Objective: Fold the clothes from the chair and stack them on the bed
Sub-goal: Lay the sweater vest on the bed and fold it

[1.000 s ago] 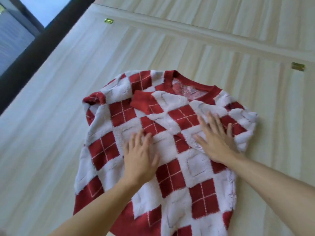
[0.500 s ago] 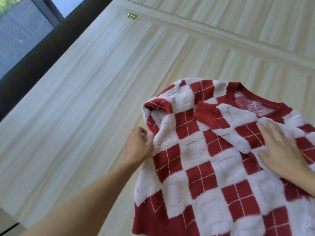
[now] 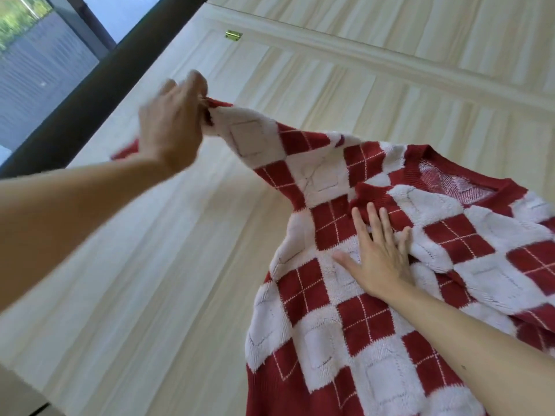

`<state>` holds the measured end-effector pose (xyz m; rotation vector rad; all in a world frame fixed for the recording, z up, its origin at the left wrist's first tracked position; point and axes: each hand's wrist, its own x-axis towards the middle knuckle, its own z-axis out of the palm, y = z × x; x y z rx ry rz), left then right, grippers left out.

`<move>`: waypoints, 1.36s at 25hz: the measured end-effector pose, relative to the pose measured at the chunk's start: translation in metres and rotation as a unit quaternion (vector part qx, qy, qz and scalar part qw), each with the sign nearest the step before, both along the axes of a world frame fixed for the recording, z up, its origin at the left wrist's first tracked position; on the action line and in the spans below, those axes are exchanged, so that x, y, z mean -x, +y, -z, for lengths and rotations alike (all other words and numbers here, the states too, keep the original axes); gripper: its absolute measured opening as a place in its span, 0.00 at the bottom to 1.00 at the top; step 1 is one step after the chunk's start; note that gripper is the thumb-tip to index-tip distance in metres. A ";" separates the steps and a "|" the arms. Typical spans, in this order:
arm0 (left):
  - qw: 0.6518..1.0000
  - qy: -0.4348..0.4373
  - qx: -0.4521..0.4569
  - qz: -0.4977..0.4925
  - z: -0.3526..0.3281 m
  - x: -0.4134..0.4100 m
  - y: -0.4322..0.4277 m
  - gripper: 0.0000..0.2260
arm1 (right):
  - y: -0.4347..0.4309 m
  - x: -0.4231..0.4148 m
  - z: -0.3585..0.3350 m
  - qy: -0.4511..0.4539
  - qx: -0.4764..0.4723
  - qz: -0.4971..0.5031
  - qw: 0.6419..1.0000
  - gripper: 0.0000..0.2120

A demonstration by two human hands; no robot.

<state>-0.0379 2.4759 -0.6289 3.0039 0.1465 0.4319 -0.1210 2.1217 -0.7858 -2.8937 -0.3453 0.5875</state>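
Observation:
A red and white argyle sweater (image 3: 375, 310) lies spread on the pale bed (image 3: 150, 280), its red collar toward the far right. My left hand (image 3: 172, 127) is raised above the bed, pinching the end of the sweater's left sleeve and holding it stretched out to the upper left. My right hand (image 3: 378, 253) lies flat, fingers spread, on the sweater's chest just below the shoulder, pinning it down. The sleeve's red cuff peeks out behind my left wrist.
A dark window frame (image 3: 90, 97) runs along the bed's left side with a window behind it. A light wooden headboard panel (image 3: 390, 34) with a small brass fitting (image 3: 233, 35) stands at the far end. Bare bedsheet stretches left of the sweater.
My left hand left the sweater's body, caught the left sleeve and pulled it up and out to the upper left. My right hand slid left toward the shoulder. The view shifted left.

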 end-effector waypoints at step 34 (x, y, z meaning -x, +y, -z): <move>0.725 0.018 0.685 -0.076 0.001 -0.021 0.013 0.20 | 0.129 -0.062 -0.053 0.146 -0.322 0.102 0.930 0.36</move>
